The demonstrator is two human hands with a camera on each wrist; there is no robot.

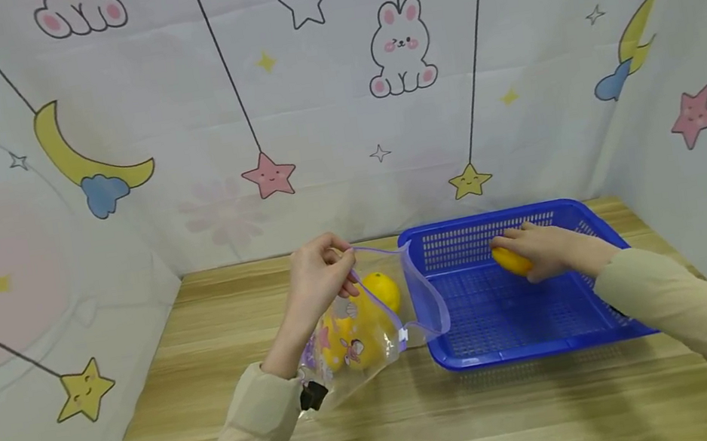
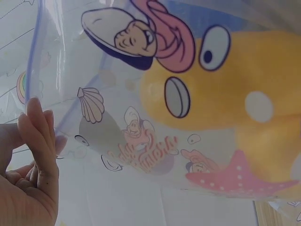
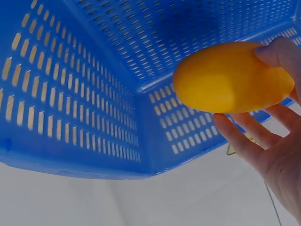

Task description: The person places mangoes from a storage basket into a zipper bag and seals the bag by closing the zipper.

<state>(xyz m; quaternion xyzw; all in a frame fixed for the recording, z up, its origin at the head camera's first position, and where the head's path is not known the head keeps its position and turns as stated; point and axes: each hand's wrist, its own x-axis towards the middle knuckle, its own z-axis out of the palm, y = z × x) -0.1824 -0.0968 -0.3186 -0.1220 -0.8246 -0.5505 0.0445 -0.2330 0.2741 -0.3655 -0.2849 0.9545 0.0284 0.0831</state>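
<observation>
My left hand (image 1: 322, 275) pinches the purple-edged rim of a clear zip bag (image 1: 374, 358) printed with cartoon shells and a starfish. Its mouth gapes toward the basket. Inside sit several yellow fruits; a round one (image 1: 383, 291) shows near the opening, and large orange-yellow shapes (image 2: 202, 103) show through the plastic in the left wrist view. Over the right part of a blue basket (image 1: 491, 314), my right hand (image 1: 553, 251) grips a smooth, oval yellow mango (image 3: 225, 77) between thumb and fingers. The mango is above the basket floor in the right wrist view.
The slotted basket stands on a wooden table (image 1: 208, 349), with the bag's mouth overlapping its left rim. Behind and at both sides hangs a white cloth (image 1: 322, 103) printed with stars, moons and rabbits. A black clip-like piece (image 1: 313, 395) sits at my left cuff.
</observation>
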